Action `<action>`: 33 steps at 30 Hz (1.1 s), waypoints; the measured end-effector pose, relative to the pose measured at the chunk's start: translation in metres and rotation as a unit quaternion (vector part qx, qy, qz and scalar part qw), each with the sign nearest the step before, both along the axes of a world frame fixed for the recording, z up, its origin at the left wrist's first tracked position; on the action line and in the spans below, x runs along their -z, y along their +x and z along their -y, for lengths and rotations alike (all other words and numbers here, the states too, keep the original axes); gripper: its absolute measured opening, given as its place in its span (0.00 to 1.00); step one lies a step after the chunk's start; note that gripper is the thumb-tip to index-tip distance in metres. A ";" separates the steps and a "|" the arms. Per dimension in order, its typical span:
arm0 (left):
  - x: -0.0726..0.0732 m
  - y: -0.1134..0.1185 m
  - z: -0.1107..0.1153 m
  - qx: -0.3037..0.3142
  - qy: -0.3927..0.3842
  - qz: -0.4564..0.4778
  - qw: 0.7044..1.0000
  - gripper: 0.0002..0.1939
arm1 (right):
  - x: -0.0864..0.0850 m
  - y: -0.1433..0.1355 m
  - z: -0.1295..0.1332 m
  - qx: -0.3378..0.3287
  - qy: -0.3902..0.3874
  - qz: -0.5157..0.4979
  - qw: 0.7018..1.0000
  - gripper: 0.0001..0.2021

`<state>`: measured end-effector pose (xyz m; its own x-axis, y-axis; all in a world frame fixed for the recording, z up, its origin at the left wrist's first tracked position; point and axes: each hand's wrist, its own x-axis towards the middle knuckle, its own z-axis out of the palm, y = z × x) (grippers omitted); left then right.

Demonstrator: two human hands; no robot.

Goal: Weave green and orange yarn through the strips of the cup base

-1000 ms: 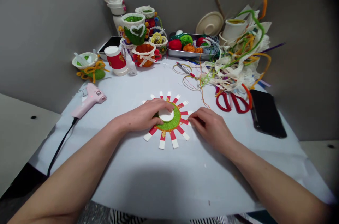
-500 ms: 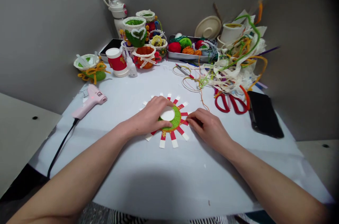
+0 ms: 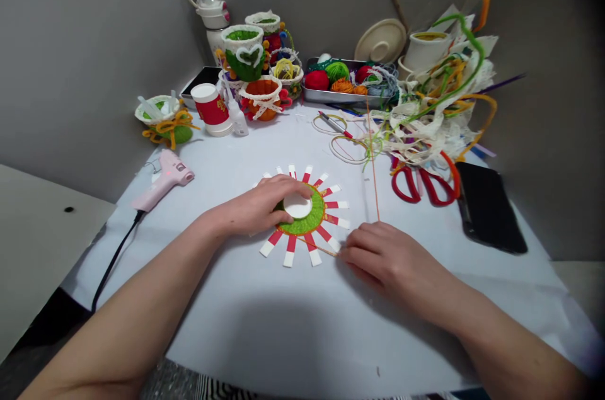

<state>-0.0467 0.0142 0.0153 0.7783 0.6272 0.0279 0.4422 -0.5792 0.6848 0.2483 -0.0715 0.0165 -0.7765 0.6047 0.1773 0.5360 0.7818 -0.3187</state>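
A flattened paper cup (image 3: 289, 254), cut into red-and-white strips that fan out like rays, lies on the table. Green yarn (image 3: 308, 221) is wound around its white round base, with a thin orange edge outside the green. My left hand (image 3: 265, 201) holds the cup down from the left, thumb and fingers spread across the yarn ring and covering the strips there. Right of the strips, my right hand (image 3: 378, 255) is closed in a pinch on an orange yarn strand (image 3: 316, 247). From the pinch the strand runs taut to the ring's lower edge and also back toward the yarn tray.
A pink glue gun (image 3: 163, 182) with a black cord lies left. Red-handled scissors (image 3: 425, 189) and a black phone (image 3: 491, 206) lie right. Behind are decorated small baskets (image 3: 243, 57), a glue bottle (image 3: 237, 118), a metal tray (image 3: 331, 96) of yarn balls and a lace heap (image 3: 425, 129).
My right hand has pulled the orange yarn away from the ring, toward me and slightly right, and the strand has tightened. My left hand has shifted slightly left on the cup.
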 end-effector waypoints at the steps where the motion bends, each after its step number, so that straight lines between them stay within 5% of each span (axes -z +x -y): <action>1: 0.000 0.000 0.000 0.001 -0.001 0.000 1.000 0.25 | 0.000 0.000 0.002 -0.001 0.013 0.011 1.000 0.15; 23: -0.005 -0.001 0.001 0.003 -0.024 -0.003 1.000 0.26 | 0.000 -0.010 0.025 0.015 0.175 0.144 0.974 0.10; 33: -0.002 -0.003 -0.002 0.003 -0.037 -0.005 0.999 0.24 | 0.001 -0.014 0.036 -0.016 0.165 0.117 0.979 0.11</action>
<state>-0.0497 0.0160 0.0169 0.7819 0.6229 -0.0259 0.4462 -0.5301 0.7210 0.2346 -0.1077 0.0152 -0.8365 0.5197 0.1736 0.5384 0.8385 0.0837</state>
